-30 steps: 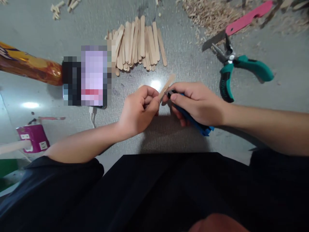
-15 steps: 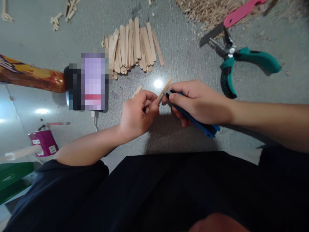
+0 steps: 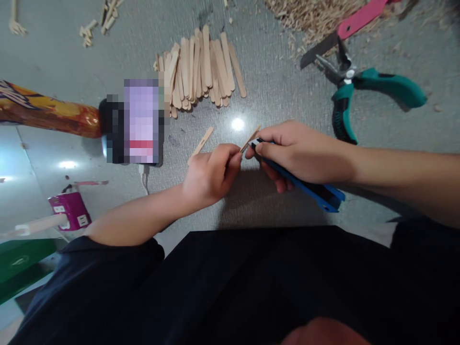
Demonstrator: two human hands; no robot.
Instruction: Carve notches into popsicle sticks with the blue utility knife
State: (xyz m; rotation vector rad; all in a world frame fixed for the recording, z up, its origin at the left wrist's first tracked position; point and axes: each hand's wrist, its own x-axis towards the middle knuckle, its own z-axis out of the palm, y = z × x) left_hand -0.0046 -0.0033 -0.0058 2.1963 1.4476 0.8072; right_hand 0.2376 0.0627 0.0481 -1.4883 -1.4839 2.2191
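My left hand pinches a thin wooden craft stick, which slants up to the right. My right hand is wrapped round a blue utility knife, its blade end against or very near the stick; the exact contact is too small to tell. The fingers of my right hand cover part of the stick's side. Just beyond my left hand lies another craft stick with a small dark slot in it. Farther away, a heap of craft sticks is spread on the grey table.
Green-handled pliers lie open at the right, touching a pink-handled saw. Wood shavings are piled behind. At the left are a pixelated phone on a cable, an orange-brown bottle and a purple power socket.
The knife has tilted, showing more of its blue handle. My left hand has dropped slightly toward me, uncovering more of the slotted stick. The whole view has shifted a little.
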